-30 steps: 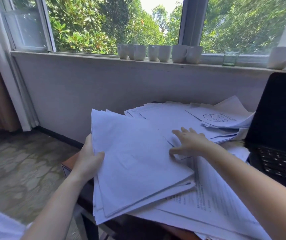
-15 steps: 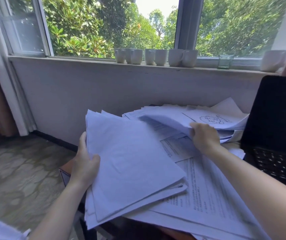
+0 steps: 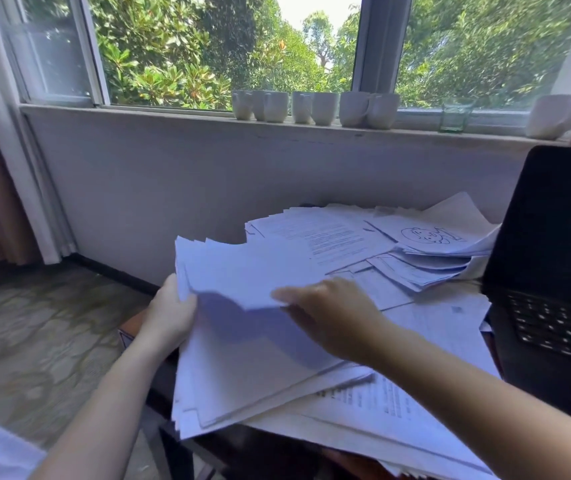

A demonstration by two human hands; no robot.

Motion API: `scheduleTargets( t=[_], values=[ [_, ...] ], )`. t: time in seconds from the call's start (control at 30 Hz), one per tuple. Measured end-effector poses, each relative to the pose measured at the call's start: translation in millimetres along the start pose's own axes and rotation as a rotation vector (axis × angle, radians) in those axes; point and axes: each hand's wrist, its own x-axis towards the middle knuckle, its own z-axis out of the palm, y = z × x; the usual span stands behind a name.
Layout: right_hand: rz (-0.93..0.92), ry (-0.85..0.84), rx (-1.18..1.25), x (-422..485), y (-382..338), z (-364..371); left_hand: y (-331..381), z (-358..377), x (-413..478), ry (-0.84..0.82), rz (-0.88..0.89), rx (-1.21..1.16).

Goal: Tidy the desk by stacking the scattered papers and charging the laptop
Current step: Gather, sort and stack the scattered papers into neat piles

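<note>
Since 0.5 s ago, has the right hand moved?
Yes. The right hand has moved left and nearer, away from the face drawing, bringing a sheet over the stack in the left hand.

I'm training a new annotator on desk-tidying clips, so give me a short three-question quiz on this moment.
1. True or false: the laptop is closed.
2. Multiple choice: the left hand grips A) a mug, B) the edge of the paper stack, C) a charging cable.
3. Short answer: what does the right hand hold over that stack?
Key: 1 false, its lid is up and the keyboard shows; 2 B; 3 loose paper.
</note>
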Motion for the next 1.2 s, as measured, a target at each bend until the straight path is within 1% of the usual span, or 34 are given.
scheduleTargets(
  t=[0.07,0.13,0.17,0.2,0.23,0.27,0.3,0.33,0.37,0.4,0.5,0.6,0.67,0.73,0.8,0.9,1.0,1.1,1.2],
  values=[
    [-0.055,-0.229,0.082,-2,-14,4,1,-3,3,0.006,-0.036,-0.089],
    [-0.095,-0.322,0.106,-4,-23,3,4,-4,4,-0.012,-0.073,-0.234],
    [-0.105,-0.348,0.116,-4,-28,0,5,-4,5,-0.022,-0.084,-0.265],
    [-0.102,-0.384,0.144,-4,-30,-4,6,-5,5,-0.036,-0.077,-0.253],
    [-0.071,-0.447,0.203,-3,-30,-8,6,-6,6,-0.051,-0.06,-0.192],
    [0.003,-0.521,0.317,-1,-27,-11,6,-6,6,-0.062,-0.045,-0.125],
    [0.107,-0.575,0.48,2,-22,-12,4,-6,7,-0.068,-0.035,-0.062],
    [0.205,-0.581,0.623,6,-15,-11,2,-5,9,-0.059,-0.039,-0.04],
    [0.275,-0.551,0.682,10,-4,-7,1,-4,11,-0.047,-0.048,-0.055],
    [0.317,-0.501,0.656,14,8,-1,2,-3,11,-0.024,-0.057,-0.068],
    [0.44,-0.373,0.398,22,55,21,4,3,13,0.041,-0.042,-0.035],
    [0.592,-0.382,0.174,29,109,35,5,7,15,0.078,0.05,0.036],
    [0.706,-0.39,0.038,34,137,39,1,9,18,0.092,0.066,0.013],
    [0.821,-0.385,-0.037,38,158,40,-1,9,18,0.111,0.074,-0.033],
    [0.93,-0.376,-0.044,40,174,44,-3,9,18,0.123,0.082,-0.065],
    [1.049,-0.419,-0.001,43,194,51,-5,9,19,0.13,0.081,-0.117],
    [1.107,-0.431,0.016,47,204,53,-7,10,21,0.132,0.077,-0.15],
    [1.15,-0.388,0.057,52,209,55,-8,11,21,0.139,0.073,-0.16],
    [1.178,-0.352,0.173,54,210,55,-8,11,20,0.143,0.075,-0.171]
  ],
)
